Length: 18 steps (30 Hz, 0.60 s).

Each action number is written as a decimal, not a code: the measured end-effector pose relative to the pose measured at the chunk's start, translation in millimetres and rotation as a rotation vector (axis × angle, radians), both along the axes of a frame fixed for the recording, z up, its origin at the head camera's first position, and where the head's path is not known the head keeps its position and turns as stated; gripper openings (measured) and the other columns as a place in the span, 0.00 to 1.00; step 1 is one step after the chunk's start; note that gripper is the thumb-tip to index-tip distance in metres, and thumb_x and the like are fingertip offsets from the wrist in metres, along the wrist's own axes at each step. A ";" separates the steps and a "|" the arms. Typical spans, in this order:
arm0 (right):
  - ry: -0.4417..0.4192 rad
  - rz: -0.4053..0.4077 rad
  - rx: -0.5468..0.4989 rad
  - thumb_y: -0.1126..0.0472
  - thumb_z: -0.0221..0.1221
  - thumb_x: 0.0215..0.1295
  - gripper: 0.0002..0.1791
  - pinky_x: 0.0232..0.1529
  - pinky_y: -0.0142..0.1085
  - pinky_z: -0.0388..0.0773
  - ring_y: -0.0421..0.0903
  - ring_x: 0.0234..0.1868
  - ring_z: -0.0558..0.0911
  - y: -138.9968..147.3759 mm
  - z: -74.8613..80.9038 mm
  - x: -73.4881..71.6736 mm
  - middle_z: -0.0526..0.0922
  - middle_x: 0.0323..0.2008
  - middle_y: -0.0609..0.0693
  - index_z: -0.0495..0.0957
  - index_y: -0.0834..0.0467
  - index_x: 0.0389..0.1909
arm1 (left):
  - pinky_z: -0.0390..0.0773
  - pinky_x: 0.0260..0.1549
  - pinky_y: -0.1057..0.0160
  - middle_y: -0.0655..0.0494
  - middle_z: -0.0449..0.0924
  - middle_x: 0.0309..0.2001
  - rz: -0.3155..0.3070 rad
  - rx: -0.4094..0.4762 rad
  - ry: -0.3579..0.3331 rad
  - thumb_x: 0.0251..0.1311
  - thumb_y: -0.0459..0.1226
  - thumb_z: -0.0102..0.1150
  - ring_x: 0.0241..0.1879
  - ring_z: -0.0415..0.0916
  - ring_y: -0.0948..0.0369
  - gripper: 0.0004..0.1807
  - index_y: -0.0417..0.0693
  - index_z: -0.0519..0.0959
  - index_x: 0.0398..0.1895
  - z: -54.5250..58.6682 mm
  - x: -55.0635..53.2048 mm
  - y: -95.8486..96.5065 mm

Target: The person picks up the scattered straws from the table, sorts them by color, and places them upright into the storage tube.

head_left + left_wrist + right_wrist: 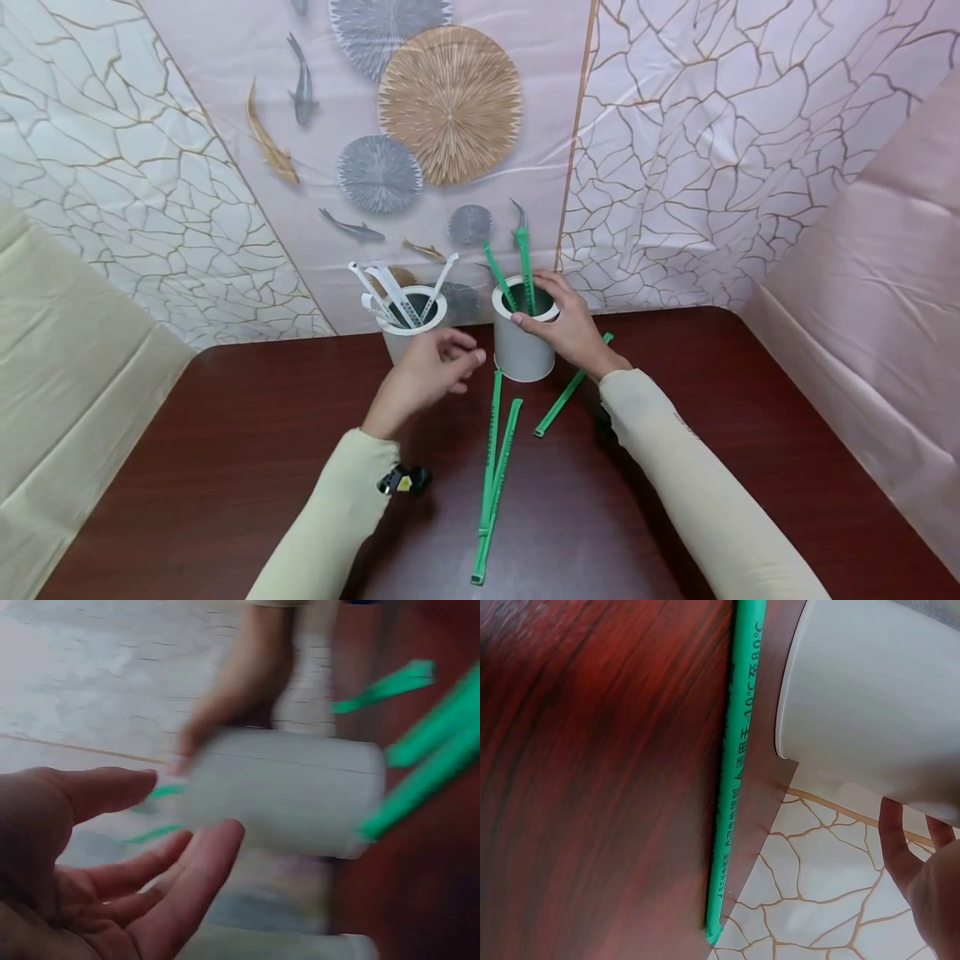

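Green wrapped straws (527, 267) stand as a leaning pair in the pale grey right-hand canister (525, 354), whose rim your right hand (568, 323) grips, thumb at the near side and fingers round the far side. Your left hand (429, 365) holds nothing, its thumb and loosely bent fingers apart, in front of the left-hand canister (393, 340) with its white wrapped straws (393, 290). Before you on the worktop (240, 467) lie two overlapping green straws (492, 437), and a single green straw (572, 388) slants just beside the right-hand canister.
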State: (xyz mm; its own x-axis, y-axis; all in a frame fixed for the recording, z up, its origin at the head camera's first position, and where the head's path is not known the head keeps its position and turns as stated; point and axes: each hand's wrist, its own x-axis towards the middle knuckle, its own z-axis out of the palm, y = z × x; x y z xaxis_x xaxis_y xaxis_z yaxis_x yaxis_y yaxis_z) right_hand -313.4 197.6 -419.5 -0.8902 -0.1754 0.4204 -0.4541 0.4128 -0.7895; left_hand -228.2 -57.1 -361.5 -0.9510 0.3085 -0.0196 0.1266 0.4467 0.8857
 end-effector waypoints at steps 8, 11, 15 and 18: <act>0.002 -0.003 0.008 0.51 0.74 0.65 0.40 0.71 0.56 0.66 0.51 0.74 0.67 4.0 -0.4 -0.6 0.68 0.74 0.48 0.72 0.56 0.75 | 0.86 0.31 0.58 0.51 0.86 0.31 -0.011 -0.220 -0.130 0.62 0.40 0.75 0.24 0.86 0.57 0.18 0.37 0.82 0.48 -60.3 10.0 14.3; 0.010 0.009 0.002 0.53 0.74 0.65 0.39 0.71 0.56 0.67 0.52 0.74 0.68 2.3 -2.0 -2.1 0.68 0.75 0.49 0.72 0.56 0.75 | 0.83 0.28 0.61 0.53 0.84 0.25 -0.006 -0.298 -0.139 0.59 0.39 0.78 0.20 0.84 0.60 0.19 0.39 0.81 0.46 -67.8 13.6 19.7; 0.015 0.022 -0.016 0.55 0.74 0.65 0.39 0.70 0.57 0.68 0.54 0.73 0.68 0.1 -3.9 -3.1 0.67 0.75 0.51 0.72 0.57 0.75 | 0.82 0.26 0.61 0.54 0.82 0.20 0.002 -0.350 -0.126 0.57 0.37 0.79 0.18 0.83 0.60 0.18 0.39 0.80 0.43 -71.4 15.8 23.6; 0.016 0.017 -0.018 0.55 0.74 0.65 0.39 0.69 0.57 0.68 0.54 0.73 0.68 -0.2 -4.5 -3.3 0.67 0.75 0.50 0.72 0.57 0.75 | 0.82 0.25 0.61 0.54 0.82 0.19 -0.008 -0.348 -0.110 0.56 0.35 0.79 0.18 0.82 0.60 0.15 0.40 0.80 0.39 -72.5 16.5 23.8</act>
